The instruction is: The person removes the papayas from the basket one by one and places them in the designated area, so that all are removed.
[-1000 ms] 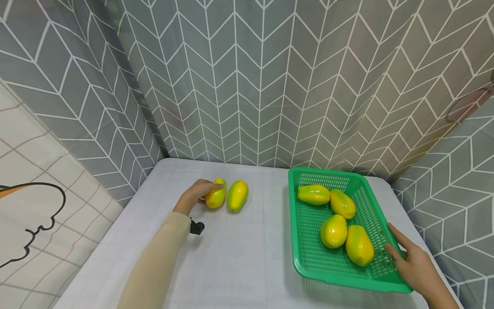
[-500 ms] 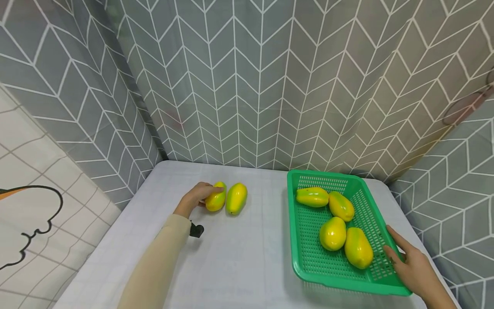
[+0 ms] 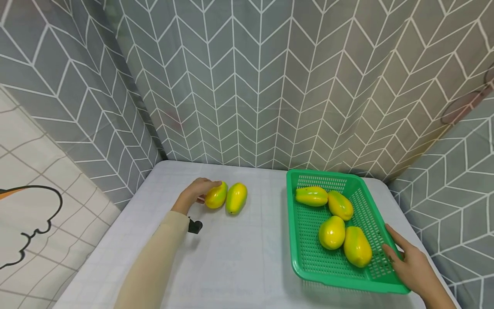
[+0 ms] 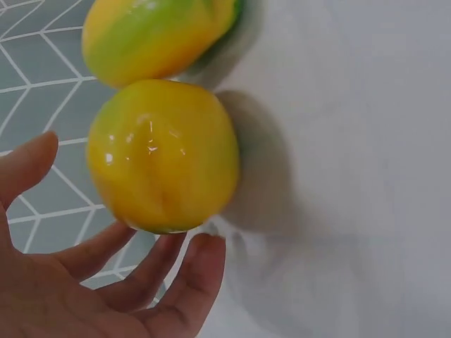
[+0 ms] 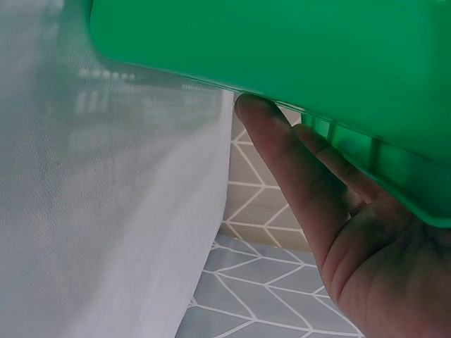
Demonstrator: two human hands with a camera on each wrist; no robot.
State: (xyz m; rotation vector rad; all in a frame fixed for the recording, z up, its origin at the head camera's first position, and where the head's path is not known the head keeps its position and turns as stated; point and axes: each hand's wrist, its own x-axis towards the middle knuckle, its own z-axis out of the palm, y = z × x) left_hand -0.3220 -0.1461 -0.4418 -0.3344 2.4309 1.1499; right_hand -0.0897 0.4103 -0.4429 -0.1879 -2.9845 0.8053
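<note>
My left hand (image 3: 197,192) is beside a yellow-green papaya (image 3: 217,196) on the table. In the left wrist view its thumb (image 4: 32,165) stands apart from that papaya, while the fingertips (image 4: 209,246) reach right to its lower side. A second papaya (image 3: 236,198) lies close to the first, on its right. At the right, my right hand (image 3: 413,264) holds the side rim of a green plastic basket (image 3: 295,240), thumb inside and fingers outside. Seen from the right wrist, fingers (image 5: 271,134) come up under the basket's edge.
Several more papayas (image 3: 332,232) lie in the basket. The table (image 3: 231,266) has a white cover. Grey chevron-patterned curtains (image 3: 251,86) surround it at the back and sides. A small black device (image 3: 194,225) sits at the left wrist.
The left fingers and thumb have loosened from over the papaya and drawn slightly back to the left. The right hand keeps its place on the basket rim.
</note>
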